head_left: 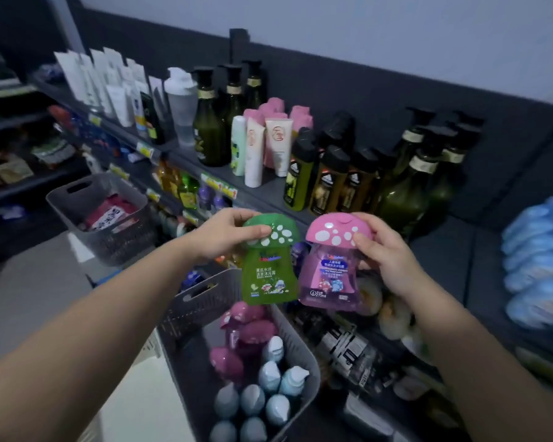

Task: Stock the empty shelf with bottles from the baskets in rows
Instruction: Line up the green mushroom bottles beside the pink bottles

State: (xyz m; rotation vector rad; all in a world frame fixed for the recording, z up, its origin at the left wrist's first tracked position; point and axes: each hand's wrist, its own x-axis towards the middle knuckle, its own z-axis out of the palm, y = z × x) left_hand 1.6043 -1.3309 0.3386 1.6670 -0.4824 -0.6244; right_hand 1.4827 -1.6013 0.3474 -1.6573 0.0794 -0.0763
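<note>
My left hand (229,232) grips the spotted cap of a green mushroom-shaped bottle (268,272). Beside it, my right hand (385,255) grips a pink mushroom-shaped bottle (331,275) by its cap and side. Both bottles hang upright, close together, above a grey basket (307,352). That basket holds several pink mushroom bottles (248,330) and several pale blue bottles (270,390). Just beyond my hands runs the dark top shelf (268,191), part filled with bottles.
The top shelf carries white tubes (109,81), dark green pump bottles (209,122), pink-and-white tubes (278,145) and black-capped bottles (328,183). A second grey basket (103,215) with red packets stands at the left. Blue packs (540,263) lie at the right. Lower shelves are full.
</note>
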